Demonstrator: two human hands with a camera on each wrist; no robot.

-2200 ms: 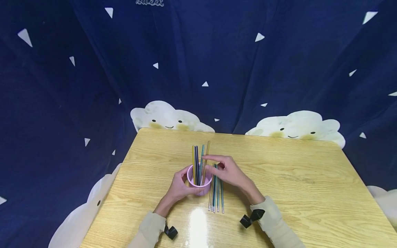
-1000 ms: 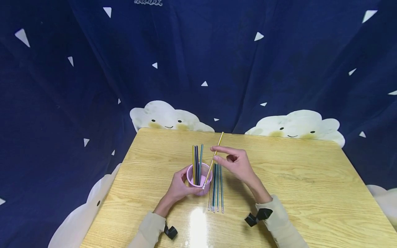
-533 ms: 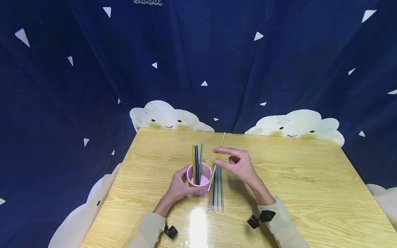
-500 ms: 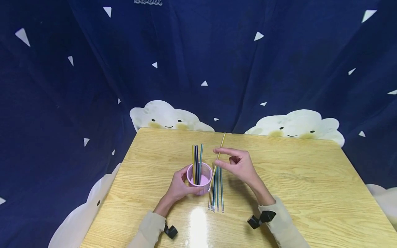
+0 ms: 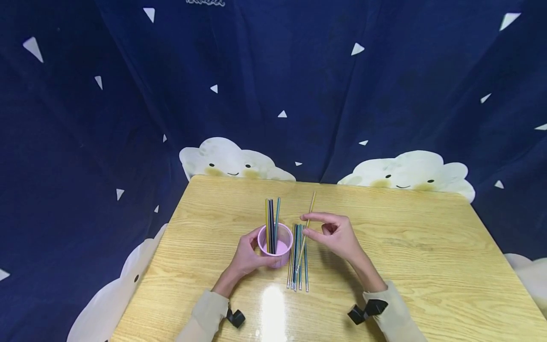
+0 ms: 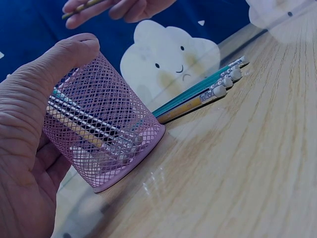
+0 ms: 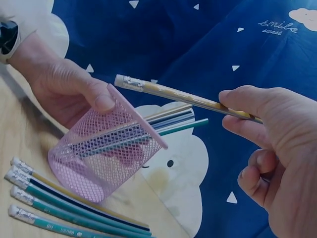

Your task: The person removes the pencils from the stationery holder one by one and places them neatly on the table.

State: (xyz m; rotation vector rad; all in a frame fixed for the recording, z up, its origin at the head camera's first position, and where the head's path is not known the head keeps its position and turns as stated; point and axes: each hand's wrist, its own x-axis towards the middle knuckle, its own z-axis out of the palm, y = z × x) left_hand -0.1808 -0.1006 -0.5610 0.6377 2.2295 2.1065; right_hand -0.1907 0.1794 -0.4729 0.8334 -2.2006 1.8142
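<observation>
My left hand grips a pink mesh pencil cup around its side, thumb near the rim. Inside the cup lean several pencils, yellow, dark and teal, eraser ends down. Between thumb and index finger, my right hand pinches a yellow pencil, its white eraser end pointing down toward the person. That pencil is outside the cup, above a row of loose pencils lying right of the cup. The row's white erasers face the person in the left wrist view.
The wooden table stretches to the right and left of the hands. Behind it hangs a dark blue cloth with white triangles and smiling clouds. Black wrist cameras sit on both wrists.
The right hand has lifted the yellow pencil out of the cup and carried it right, now over the loose pencils and lower than before. The left hand and cup stay put.
</observation>
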